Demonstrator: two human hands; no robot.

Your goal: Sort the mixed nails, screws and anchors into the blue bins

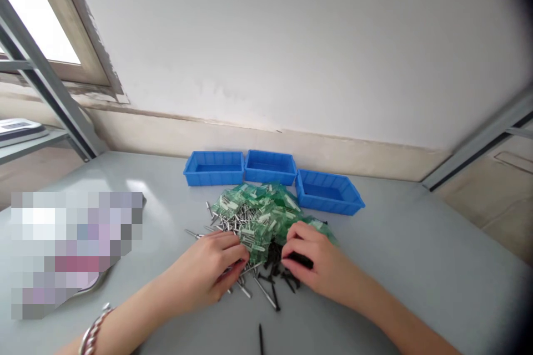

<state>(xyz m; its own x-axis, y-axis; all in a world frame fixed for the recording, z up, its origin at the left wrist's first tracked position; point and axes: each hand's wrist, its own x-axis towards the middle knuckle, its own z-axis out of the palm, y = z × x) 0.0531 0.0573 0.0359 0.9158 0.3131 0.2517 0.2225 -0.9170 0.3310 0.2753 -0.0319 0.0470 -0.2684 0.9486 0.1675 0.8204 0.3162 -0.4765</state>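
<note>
A heap of silver rivets [239,219], black screws [272,258] and small green packets [277,211] lies on the grey table. At the heap's left front, my left hand [219,263] has its fingers curled and pressed together; what they hold, if anything, is hidden. My right hand [310,260], at the right front of the heap, is closed around several black screws [300,259]. Loose rivets and screws lie between and below my hands. One black screw [261,338] is apart from the rest, near the bottom edge.
Three blue bins [214,176], [270,173], [328,199] stand in a row behind the heap, near the wall. A pixelated flat object [79,249] lies at the left of the table [395,244]. Grey metal posts rise at both sides.
</note>
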